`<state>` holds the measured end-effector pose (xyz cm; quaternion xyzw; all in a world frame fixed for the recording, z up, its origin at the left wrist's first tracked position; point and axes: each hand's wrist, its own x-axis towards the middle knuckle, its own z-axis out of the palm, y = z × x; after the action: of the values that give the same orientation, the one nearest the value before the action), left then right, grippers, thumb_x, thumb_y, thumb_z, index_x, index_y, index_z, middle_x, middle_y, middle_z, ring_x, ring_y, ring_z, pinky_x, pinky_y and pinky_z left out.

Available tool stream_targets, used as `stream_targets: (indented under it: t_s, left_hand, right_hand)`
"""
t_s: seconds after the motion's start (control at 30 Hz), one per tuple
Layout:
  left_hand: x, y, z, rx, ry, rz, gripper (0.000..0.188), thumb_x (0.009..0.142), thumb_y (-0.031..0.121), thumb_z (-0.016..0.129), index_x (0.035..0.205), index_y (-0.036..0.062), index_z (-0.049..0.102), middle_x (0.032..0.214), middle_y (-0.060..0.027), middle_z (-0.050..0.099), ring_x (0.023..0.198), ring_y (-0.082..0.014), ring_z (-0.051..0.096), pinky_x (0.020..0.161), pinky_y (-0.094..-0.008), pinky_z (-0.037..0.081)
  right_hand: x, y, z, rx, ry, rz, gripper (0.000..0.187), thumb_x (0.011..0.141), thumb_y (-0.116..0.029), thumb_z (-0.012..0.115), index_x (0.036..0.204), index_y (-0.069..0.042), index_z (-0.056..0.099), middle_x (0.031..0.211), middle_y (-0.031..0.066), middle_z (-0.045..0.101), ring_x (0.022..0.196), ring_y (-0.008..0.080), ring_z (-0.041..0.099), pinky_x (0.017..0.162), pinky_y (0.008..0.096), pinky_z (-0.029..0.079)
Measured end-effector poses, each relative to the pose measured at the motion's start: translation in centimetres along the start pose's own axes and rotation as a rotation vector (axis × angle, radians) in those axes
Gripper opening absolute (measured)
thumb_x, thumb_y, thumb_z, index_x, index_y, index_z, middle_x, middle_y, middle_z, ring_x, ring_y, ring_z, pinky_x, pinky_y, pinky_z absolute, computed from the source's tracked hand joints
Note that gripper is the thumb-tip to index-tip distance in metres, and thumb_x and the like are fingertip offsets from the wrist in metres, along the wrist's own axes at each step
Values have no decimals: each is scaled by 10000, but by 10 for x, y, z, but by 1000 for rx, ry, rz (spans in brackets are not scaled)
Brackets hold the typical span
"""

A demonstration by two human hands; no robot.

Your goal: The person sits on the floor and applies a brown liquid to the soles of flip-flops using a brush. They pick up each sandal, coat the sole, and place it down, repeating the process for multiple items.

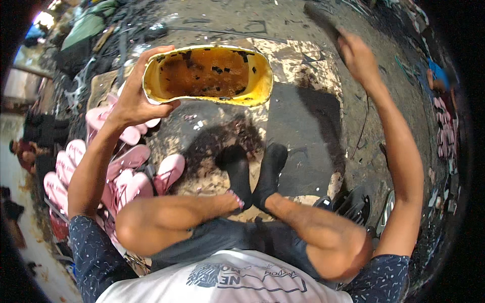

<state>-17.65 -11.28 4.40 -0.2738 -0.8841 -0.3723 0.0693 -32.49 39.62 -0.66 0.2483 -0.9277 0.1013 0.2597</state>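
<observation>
My left hand grips the left end of a yellow oblong tub, thumb below and fingers above. Its open top faces me, showing a brown-stained inside with small black scraps stuck to it. Up at the right, my right hand is closed round a long, dark, flat tool that points up and to the left, apart from the tub. Blur hides what kind of tool it is. Beside my left forearm lie several pink sandals, some with straps.
A dark mat lies on worn cardboard by my black-socked feet. Dark footwear sits by my right knee. More pink sandals line the far right edge, near another person. Scraps litter the ground.
</observation>
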Motion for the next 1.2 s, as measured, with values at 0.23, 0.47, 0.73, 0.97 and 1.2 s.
stream_targets:
  t_s: [0.23,0.47,0.73,0.97,1.2]
  left_hand:
    - [93,-75,40,-195,-5,-184,925,671,263,859,1441,2,419,1415,-138,499,1351,-255,472,1152,-389,349]
    - [208,-22,-58,-104,-88,-125,984,651,335,878,1450,-1,413,1419,-139,482,1350,-264,472,1157,-394,338]
    - [205,171,-191,-526,-35,-463,1150,613,267,951,1525,8,300,1505,-138,407,1410,-285,405,1190,-393,300]
    - [227,307,-230,-969,18,-625,1228,787,399,862,1580,37,-4,1549,-180,314,1446,-287,337,1194,-441,282]
    - [355,274,-241,-1651,86,-1108,788,995,652,419,1575,139,269,1569,-143,401,1398,-379,454,1073,-656,429]
  right_hand:
    - [-156,-49,57,104,-963,-233,511,883,-467,712,1320,-210,654,1410,232,532,1249,412,548,1041,514,478]
    - [34,58,-15,234,-458,245,431,938,-361,679,1268,-84,654,1327,210,604,1213,388,581,1007,447,494]
    - [202,-71,-236,1658,-738,738,704,1017,-488,569,1580,-147,319,1416,31,534,1143,150,572,865,332,540]
    - [249,-127,-342,1939,-606,1364,680,1042,-597,394,1518,-112,404,1403,91,585,1243,234,598,1005,493,524]
    - [358,-45,-344,1948,-572,1112,715,1031,-619,400,1549,-129,350,1469,79,523,1245,218,594,945,472,557]
